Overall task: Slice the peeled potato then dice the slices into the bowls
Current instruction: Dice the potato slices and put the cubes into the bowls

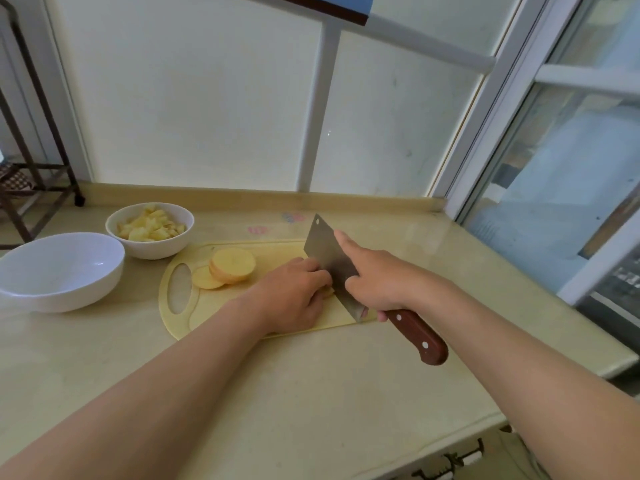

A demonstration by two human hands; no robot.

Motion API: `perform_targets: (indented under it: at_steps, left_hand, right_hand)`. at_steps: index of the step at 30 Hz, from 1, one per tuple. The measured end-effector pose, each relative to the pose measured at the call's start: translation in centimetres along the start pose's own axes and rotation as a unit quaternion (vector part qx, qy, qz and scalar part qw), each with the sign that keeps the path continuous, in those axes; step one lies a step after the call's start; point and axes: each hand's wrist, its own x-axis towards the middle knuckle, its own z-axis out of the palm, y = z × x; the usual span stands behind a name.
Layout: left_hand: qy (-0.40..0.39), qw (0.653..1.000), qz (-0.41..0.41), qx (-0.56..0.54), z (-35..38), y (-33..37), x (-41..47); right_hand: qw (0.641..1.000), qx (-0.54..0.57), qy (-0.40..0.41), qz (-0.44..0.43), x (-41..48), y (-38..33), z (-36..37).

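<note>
On the yellow cutting board [214,317] lies a stack of round potato slices [231,265], with one more slice flat beside it. My left hand [294,292] has its fingers curled down on potato pieces [328,292] that it mostly hides. Against those fingers stands the blade of a steel cleaver [330,258]. My right hand [374,278] grips the cleaver by its brown wooden handle, with the index finger laid along the blade's spine. A small white bowl [149,230] behind the board holds diced potato. A larger white bowl [59,271] to its left holds nothing.
The board lies on a beige countertop [311,393] with a raised back edge under frosted window panes. A dark metal rack [31,174] stands at the far left. The counter's right edge runs along a sliding window [554,168].
</note>
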Motion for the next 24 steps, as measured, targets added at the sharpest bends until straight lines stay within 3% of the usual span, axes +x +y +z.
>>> perform_targets:
  at_steps: [13, 24]
  left_hand:
    - [0.081, 0.993, -0.031, -0.083, -0.6, -0.4, -0.9]
    - [0.078, 0.994, -0.017, -0.074, -0.4, -0.5, -0.8]
  right_hand:
    - [0.999, 0.04, 0.02, -0.005, 1.5, 0.5, -0.5]
    - [0.998, 0.022, 0.042, -0.029, 1.2, 0.1, -1.1]
